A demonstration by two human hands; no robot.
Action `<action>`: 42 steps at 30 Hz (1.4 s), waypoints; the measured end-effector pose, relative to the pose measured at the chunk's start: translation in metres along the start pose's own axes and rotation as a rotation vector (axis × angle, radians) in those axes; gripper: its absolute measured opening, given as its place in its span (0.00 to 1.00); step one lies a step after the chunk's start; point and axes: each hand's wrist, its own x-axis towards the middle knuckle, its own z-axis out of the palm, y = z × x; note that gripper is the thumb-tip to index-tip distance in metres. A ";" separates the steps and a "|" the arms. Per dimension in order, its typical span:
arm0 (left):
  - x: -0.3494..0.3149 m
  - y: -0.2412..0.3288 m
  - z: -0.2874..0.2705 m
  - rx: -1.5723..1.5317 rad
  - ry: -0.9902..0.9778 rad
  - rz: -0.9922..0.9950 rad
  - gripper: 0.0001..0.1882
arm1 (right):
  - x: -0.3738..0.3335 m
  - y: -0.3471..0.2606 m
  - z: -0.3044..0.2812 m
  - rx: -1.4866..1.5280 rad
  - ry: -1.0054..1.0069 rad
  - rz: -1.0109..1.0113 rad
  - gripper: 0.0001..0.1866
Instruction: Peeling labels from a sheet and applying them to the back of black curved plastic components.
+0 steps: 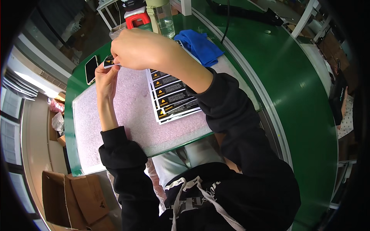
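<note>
1 label (109, 62): black, white-edged, held | label sheets (169, 93): black, orange triangles, overlapping, flat

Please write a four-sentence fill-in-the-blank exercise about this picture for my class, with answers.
1. The cloth is ____ in colour.
2. The phone lies to the ____ of the sheets.
3. The left hand and the ____ hand meet at a small label.
4. The table is ____ in colour.

Answers: blue; left; right; green.

Green table (78, 77), pinkish foam mat (127, 92) on top, phone (91, 69) beside it, label sheets (172, 94) on the mat
</note>
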 end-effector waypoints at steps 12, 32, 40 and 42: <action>-0.006 0.012 -0.009 -0.036 0.032 0.096 0.11 | 0.003 -0.011 0.007 -0.067 0.152 -0.182 0.12; -0.021 0.049 0.001 0.071 0.149 0.112 0.12 | 0.031 -0.016 0.047 -0.023 0.672 -0.374 0.05; -0.182 0.114 -0.028 0.180 0.579 0.228 0.12 | 0.028 -0.013 0.017 0.723 0.632 -0.242 0.07; -0.249 0.125 -0.040 0.184 0.838 0.283 0.15 | 0.027 -0.013 0.012 0.693 0.688 -0.279 0.06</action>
